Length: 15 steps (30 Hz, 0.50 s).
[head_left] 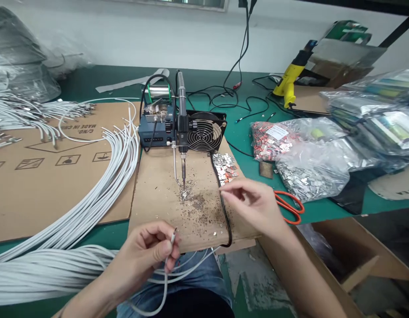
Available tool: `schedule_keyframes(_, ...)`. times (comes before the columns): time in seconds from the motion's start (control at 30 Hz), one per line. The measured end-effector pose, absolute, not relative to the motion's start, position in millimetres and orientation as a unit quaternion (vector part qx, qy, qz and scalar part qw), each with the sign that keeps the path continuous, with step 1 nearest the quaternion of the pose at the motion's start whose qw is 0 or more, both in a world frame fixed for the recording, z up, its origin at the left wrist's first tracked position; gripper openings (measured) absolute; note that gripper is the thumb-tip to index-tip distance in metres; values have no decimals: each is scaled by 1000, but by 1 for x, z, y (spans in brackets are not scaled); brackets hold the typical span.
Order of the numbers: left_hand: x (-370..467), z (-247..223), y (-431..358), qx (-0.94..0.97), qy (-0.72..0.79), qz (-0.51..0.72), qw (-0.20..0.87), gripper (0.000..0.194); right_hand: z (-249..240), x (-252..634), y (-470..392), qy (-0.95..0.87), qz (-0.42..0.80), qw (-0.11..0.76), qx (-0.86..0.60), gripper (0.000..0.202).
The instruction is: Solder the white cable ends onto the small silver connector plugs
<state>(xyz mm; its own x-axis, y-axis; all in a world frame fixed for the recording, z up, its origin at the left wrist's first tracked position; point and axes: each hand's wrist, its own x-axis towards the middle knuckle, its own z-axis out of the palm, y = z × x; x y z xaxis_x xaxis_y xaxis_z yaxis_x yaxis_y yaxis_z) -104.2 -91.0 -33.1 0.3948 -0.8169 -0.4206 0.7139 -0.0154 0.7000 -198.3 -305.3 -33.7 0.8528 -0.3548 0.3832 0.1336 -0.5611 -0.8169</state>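
Observation:
My left hand (146, 249) pinches a white cable (166, 285) just below its stripped end, where short dark wire tips point up. The rest of that cable loops down over my lap. My right hand (257, 205) is closed in a pinch beside a pile of small metal USB connectors (226, 165), some with orange inserts; whatever its fingertips hold, if anything, is too small to make out. Between and beyond my hands, a soldering iron (182, 119) stands clamped upright, tip down over a patch of solder bits (185, 193) on the cardboard (151, 207).
Bundles of white cables (101, 198) lie at left. Behind the iron are a blue soldering station (154, 130), a solder spool (159, 91) and a black fan (206, 134). Orange-handled scissors (292, 207), bagged connectors (312, 176) and a yellow heat gun (288, 84) are at right.

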Motion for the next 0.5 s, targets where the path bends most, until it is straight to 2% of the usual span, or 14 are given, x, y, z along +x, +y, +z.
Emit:
schedule_keyframes(0.1,-90,-32,-93,540,-48,-518,662,24,-28,-189,-346,71,-171,153,-971,14)
schedule_keyframes(0.17,-81,-30,-98,587,-73,-520,616,24,-30,-179,-360,37,-94,31,-994,15)
schedule_keyframes(0.3,-64,-31,-110,622,-136,-546,545,25,-36,-163,-364,-21,-24,-30,-999,12)
schedule_keyframes(0.5,-50,-39,-115,628,-154,-559,519,17,-30,-152,-361,-95,39,-133,-986,19)
